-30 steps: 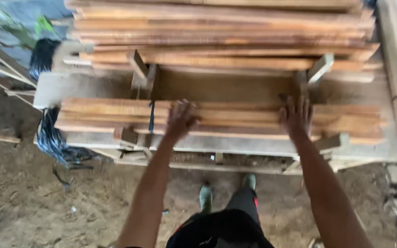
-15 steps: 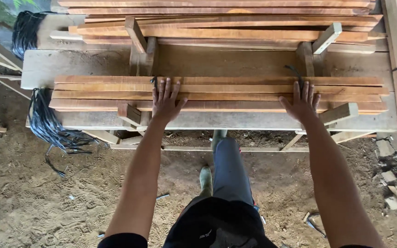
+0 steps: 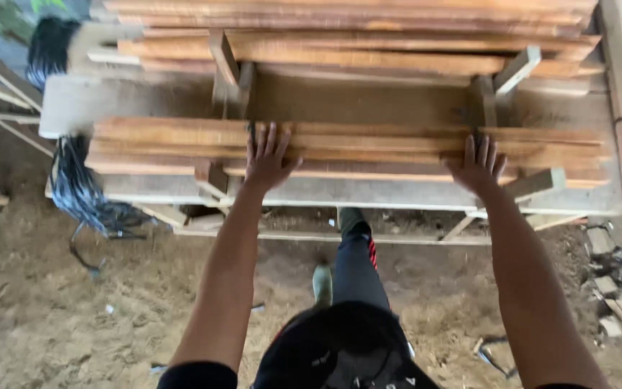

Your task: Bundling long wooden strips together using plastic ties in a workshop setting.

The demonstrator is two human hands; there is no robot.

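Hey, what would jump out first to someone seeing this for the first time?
Two bare arms reaching forward, left hand and right hand spread flat on a low stack of reddish wooden planks. A taller plank pile sits behind, and black straps hang at the left.

A rough outdoor timber yard or sawmill shed: long reddish sawn planks point(image 3: 347, 148) lie stacked in layers on a crude wooden rack point(image 3: 368, 193), more boards point(image 3: 354, 43) piled behind, over a bare floor point(image 3: 73, 302) of trampled earth and sawdust strewn with offcuts point(image 3: 610, 288).
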